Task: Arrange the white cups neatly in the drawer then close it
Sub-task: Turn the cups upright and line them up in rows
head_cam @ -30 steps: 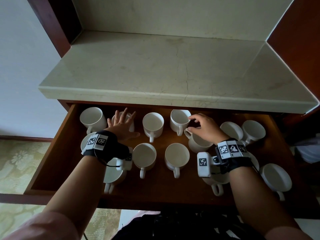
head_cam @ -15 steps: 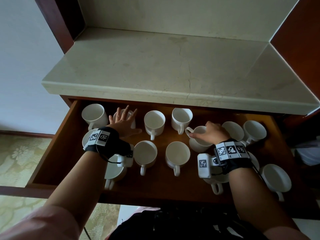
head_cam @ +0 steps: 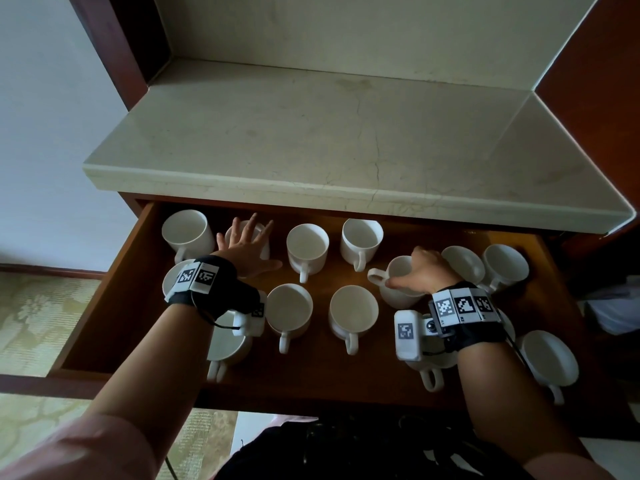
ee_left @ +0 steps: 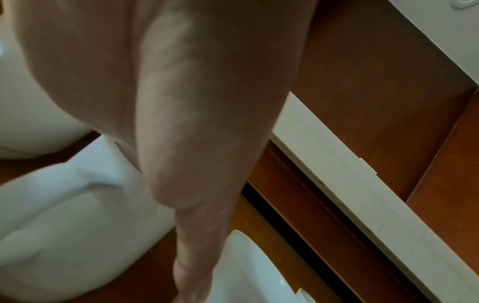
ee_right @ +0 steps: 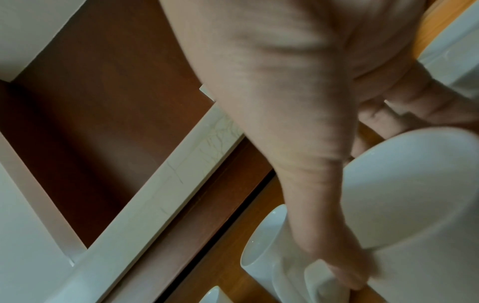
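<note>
From the head view, the drawer (head_cam: 104, 299) stands pulled out under the marble surface (head_cam: 311, 133), white cups set in two loose rows inside it. My right hand (head_cam: 420, 275) curls over one cup (head_cam: 398, 289) right of the drawer's middle, fingers hooked on the rim, thumb down its near side. Its handle (head_cam: 375, 274) juts left, toward the drawer's centre, while its neighbours' handles point at me; the coming move, I judge, is a turn to match them. Open wood lies left of it, but two cups crowd its right. My left hand (head_cam: 247, 249) lies spread flat over a back-row cup (head_cam: 259, 237) near the drawer's left wall.

The left wrist view shows my palm (ee_left: 181, 102) and straight fingers above blurred white cups.

The right wrist view shows my thumb (ee_right: 334, 246) pressed against the gripped cup's wall (ee_right: 414, 205), fingers bent over the far rim.
</note>
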Available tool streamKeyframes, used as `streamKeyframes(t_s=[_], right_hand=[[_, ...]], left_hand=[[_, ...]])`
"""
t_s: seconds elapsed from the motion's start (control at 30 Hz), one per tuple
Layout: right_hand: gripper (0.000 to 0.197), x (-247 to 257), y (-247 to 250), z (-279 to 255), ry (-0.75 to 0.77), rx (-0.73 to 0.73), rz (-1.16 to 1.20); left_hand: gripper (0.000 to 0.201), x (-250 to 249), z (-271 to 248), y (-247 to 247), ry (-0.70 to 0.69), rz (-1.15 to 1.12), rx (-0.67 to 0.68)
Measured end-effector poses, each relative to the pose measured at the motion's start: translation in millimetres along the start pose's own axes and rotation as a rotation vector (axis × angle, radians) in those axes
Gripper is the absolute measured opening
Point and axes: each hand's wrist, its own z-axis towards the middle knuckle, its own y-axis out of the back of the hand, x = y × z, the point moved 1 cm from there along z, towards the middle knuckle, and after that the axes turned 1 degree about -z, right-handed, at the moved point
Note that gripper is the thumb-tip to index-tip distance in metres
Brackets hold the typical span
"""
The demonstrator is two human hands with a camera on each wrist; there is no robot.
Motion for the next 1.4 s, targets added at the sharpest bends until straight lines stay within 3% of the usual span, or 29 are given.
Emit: streamKeyframes(t_s=[0.13, 0.3, 0.43, 0.7, 0.97, 1.4], right_hand=[[0.079, -6.7, 0.7, 1.9, 0.046, 0.049, 0.016], [0.090, -12.0, 3.3, 5.5, 0.186, 0.129, 0.102], [0.096, -8.8, -0.5, 8.1, 0.095, 0.073, 0.167], [0.103, -4.8, -8.7, 10.6, -0.074, -0.027, 0.058], [0.087, -9.9, -2.5, 12.0, 0.020, -0.014, 0.115], [0.090, -16.3, -0.1, 9.9, 0.114, 0.011, 0.153]], left_hand=[[0.093, -0.1, -0.1, -0.5, 0.000, -0.002, -0.001], [0.094, 0.1, 0.5, -0.8, 0.005, 0.000, -0.006], [0.094, -0.2, 0.7, -1.4, 0.004, 0.000, -0.008], [0.094, 0.6, 1.7, -1.6, 0.004, 0.002, -0.004], [0.093, -0.6, 0.2, 0.0, 0.003, 0.000, 0.008], [0.093, 0.0, 1.4, -0.4, 0.007, 0.007, 0.003]])
